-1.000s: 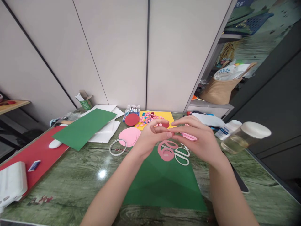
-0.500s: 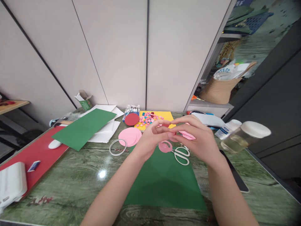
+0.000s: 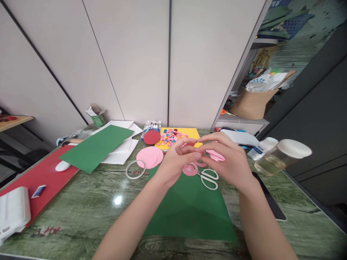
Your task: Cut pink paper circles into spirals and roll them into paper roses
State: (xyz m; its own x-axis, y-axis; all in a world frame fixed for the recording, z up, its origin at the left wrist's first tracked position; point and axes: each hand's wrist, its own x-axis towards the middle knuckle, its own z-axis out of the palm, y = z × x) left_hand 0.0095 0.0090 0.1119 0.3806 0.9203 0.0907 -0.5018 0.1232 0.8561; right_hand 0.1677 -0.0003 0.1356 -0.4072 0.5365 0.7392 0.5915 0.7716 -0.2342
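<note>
My left hand (image 3: 177,159) and my right hand (image 3: 226,159) meet fingertip to fingertip above the far end of a green paper sheet (image 3: 189,213). Both are closed in a pinch; whatever lies between the fingertips is mostly hidden, with only a hint of red. Below them are scissors with white handles (image 3: 209,179) and a round pink piece (image 3: 190,169). Folded pink paper (image 3: 215,155) shows behind my right fingers. Left of my left hand lie pink paper circles (image 3: 148,157), a white ring (image 3: 136,169) and a red paper circle (image 3: 151,137).
Colourful small pieces (image 3: 173,136) cover yellow paper (image 3: 193,133) at the back. Another green sheet (image 3: 99,146) lies over white papers on the left. On the right are a lidded jar (image 3: 282,159), a white bottle (image 3: 267,146) and a dark phone-like slab (image 3: 271,202).
Both hands hold nearly the same place, with slight finger movement. The red bit that showed at the fingertips is now covered by the fingers.
</note>
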